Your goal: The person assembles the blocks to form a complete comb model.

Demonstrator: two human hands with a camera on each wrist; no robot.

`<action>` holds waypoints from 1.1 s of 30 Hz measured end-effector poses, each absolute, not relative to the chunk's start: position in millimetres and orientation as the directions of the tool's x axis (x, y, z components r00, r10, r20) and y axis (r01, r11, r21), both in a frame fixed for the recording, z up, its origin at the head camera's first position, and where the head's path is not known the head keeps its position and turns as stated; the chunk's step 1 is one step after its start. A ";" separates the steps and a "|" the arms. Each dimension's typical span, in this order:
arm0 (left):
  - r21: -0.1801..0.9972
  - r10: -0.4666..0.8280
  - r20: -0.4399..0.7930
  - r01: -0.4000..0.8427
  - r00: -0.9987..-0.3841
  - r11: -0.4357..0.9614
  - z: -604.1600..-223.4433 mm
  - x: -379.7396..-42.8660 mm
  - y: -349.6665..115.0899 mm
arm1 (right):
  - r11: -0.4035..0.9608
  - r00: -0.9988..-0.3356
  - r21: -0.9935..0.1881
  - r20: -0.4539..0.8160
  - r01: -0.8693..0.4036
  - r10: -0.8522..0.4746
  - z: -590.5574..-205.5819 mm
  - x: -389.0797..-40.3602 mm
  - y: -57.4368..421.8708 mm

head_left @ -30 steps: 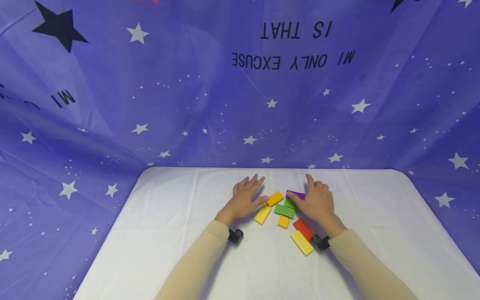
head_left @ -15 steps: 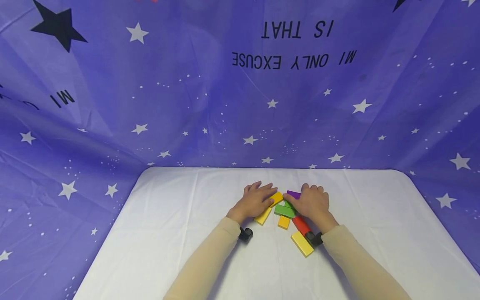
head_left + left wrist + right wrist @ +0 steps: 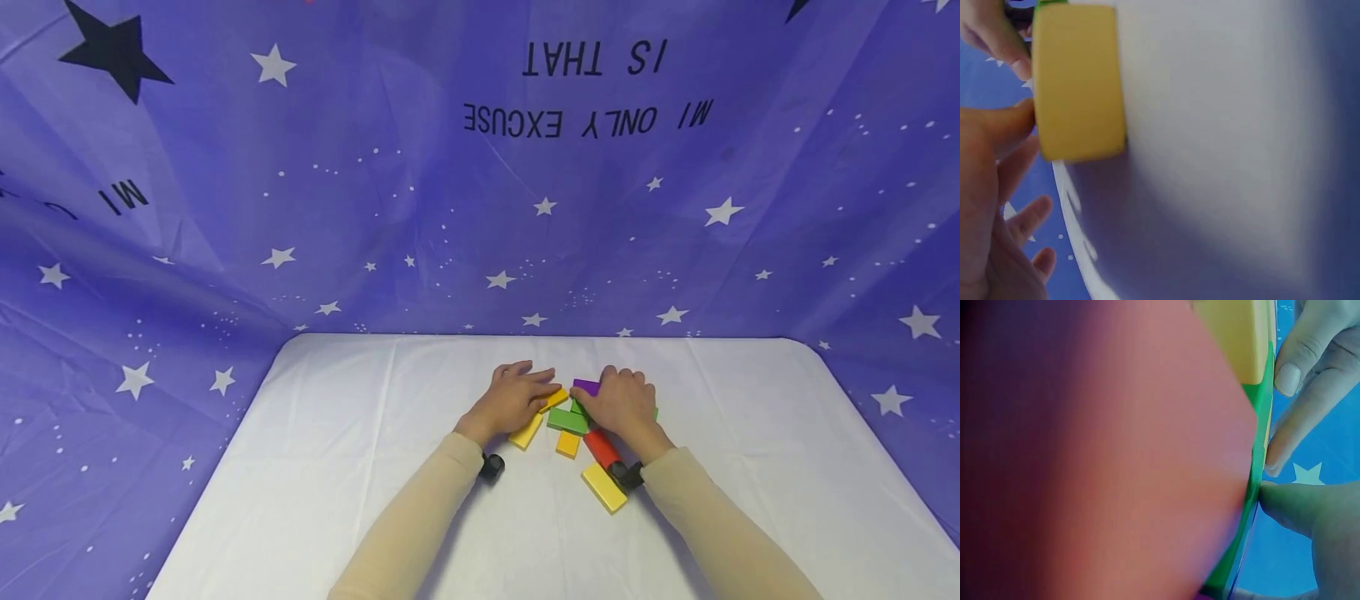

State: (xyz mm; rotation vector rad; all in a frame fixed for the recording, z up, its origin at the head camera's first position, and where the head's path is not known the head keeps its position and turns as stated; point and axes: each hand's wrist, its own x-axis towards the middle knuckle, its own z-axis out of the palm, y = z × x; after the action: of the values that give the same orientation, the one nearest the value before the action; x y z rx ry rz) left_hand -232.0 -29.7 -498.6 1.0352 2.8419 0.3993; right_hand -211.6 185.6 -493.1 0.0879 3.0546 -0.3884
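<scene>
My left hand (image 3: 513,402) pinches an orange block (image 3: 556,400) between thumb and fingers. In the left wrist view, a yellow block (image 3: 1079,81) fills the upper middle, in front of the thumb (image 3: 1013,125). My right hand (image 3: 621,403) curls over a purple block (image 3: 586,387), thumb at its near side, and its fingertips are hidden behind the hand. Beside it lie a green block (image 3: 567,420) and part of another green one. A red block (image 3: 602,450) lies under the right wrist and blurs large across the right wrist view.
A small orange block (image 3: 567,444) and a yellow block (image 3: 603,488) lie nearer on the white-covered table (image 3: 360,500). Another yellow block (image 3: 526,432) lies by the left hand. A purple star-printed curtain (image 3: 420,208) stands behind the far edge.
My left hand has moved right, its spread fingers coming together on the orange block. My right hand has moved slightly left and curled over the purple block. A green end now shows right of it.
</scene>
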 end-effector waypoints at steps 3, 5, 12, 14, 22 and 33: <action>0.205 0.667 -0.003 0.652 -0.745 0.730 -497.7 -232.2 -31.6 | 0.966 -0.996 -0.250 -0.068 0.067 0.052 -494.1 -211.2 184.7; 0.188 0.673 -0.004 0.660 -0.740 0.727 -496.4 -231.9 -33.9 | 0.965 -0.996 -0.252 -0.067 0.067 0.052 -494.7 -210.7 184.1; 0.193 0.641 0.014 0.631 -0.767 0.751 -497.3 -232.4 -41.3 | 0.963 -0.997 -0.261 -0.067 0.064 0.048 -494.8 -208.5 183.1; 0.205 0.629 0.024 0.620 -0.777 0.757 -497.9 -232.8 -41.0 | 0.963 -0.997 -0.261 -0.063 0.065 0.050 -495.0 -208.0 183.4; 0.239 0.584 0.042 0.576 -0.810 0.782 -495.8 -232.0 -34.3 | 0.960 -0.997 -0.272 -0.052 0.070 0.058 -493.9 -207.9 181.6; 0.284 0.591 -0.039 0.558 -0.806 0.780 -488.1 -238.3 -34.3 | 0.957 -0.997 -0.281 -0.055 0.070 0.057 -493.4 -209.9 179.1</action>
State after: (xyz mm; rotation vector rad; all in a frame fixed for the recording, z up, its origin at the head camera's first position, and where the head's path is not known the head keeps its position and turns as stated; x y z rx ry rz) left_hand -238.3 -34.3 -488.1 0.9222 2.8435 0.3946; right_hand -209.9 179.1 -493.4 0.1000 3.0622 -0.4417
